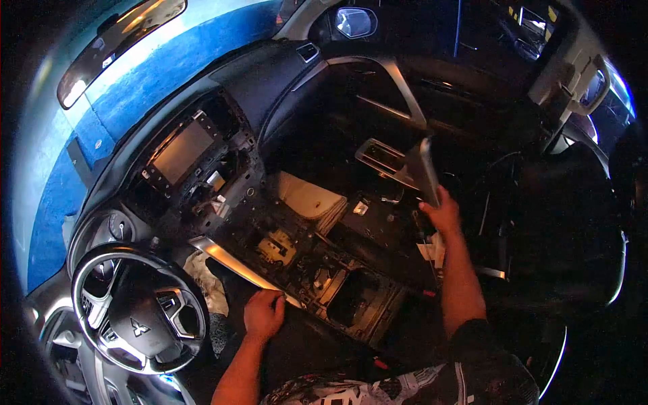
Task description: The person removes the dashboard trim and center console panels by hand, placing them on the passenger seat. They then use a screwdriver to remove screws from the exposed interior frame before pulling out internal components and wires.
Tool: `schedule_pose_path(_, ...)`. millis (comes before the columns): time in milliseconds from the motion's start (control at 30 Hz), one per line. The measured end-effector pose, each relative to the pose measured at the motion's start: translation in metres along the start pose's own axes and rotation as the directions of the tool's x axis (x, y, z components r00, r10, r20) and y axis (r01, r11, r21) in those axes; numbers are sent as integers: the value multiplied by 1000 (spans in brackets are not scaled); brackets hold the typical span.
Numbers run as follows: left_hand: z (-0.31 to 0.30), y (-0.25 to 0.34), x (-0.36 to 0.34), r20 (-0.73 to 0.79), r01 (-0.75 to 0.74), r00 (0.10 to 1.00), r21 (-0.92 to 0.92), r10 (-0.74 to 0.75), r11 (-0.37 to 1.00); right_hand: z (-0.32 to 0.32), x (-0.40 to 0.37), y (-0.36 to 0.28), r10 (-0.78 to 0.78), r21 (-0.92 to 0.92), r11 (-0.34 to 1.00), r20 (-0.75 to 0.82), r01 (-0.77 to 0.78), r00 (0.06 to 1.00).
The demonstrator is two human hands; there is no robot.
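Observation:
My right hand (442, 214) is closed around the lower end of a long grey trim panel (425, 172), held tilted above the passenger-side floor. Just behind this panel lies a silver-framed console trim piece (385, 160). My left hand (264, 313) is curled at the driver's side of the opened centre console (361, 300), its fingers closed against a silver trim strip (236, 264). The strip slants from below the dashboard toward the console and runs behind the hand. The fingertips of my left hand are hidden.
The steering wheel (138, 309) stands left of my left hand. Ahead is the dashboard screen (182, 152), with exposed openings around it. A beige panel (307, 196) sits in the front of the console area. Small loose items lie in the dark passenger side.

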State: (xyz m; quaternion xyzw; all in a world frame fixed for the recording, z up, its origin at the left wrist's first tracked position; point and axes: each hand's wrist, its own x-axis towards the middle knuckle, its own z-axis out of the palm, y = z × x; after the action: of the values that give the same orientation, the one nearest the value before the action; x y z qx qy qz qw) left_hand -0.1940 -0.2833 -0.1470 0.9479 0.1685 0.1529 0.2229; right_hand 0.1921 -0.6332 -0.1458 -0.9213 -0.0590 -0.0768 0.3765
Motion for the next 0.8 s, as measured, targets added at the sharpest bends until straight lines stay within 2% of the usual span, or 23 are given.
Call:
schedule_pose_path(100, 2, 0, 2, 5, -1, 1000, 6, 1, 1000, -16, 12, 20, 35, -31, 999, 43, -33, 998)
schedule_pose_path(200, 1, 0, 3, 8, -14, 1000, 6, 14, 1000, -14, 25, 30, 101, -215, 971, -10, -101, 995)
schedule_pose_path(400, -2, 7, 5, -6, -14, 1000, 15, 14, 1000, -5, 28, 38, 205, -178, 960, -77, -216, 976)
schedule_pose_path(500, 0, 2, 2, -14, -29, 999, 5, 29, 1000, -6, 32, 52, -3, -174, 985, 14, 5, 1000)
schedule_pose_path(600, 2, -2, 3, -13, -41, 999, 1, 41, 999, -20, 34, 16, 23, -87, 996, 185, -7, 982)
schedule_pose_path(700, 1, -4, 1, 9, -19, 1000, 24, 19, 1000, -18, 64, 12, -54, -201, 972, 302, 119, 952)
schedule_pose_path(800, -1, 0, 2, 25, -5, 1000, 39, 4, 999, -17, 92, 14, -59, -248, 957, 331, 147, 942)
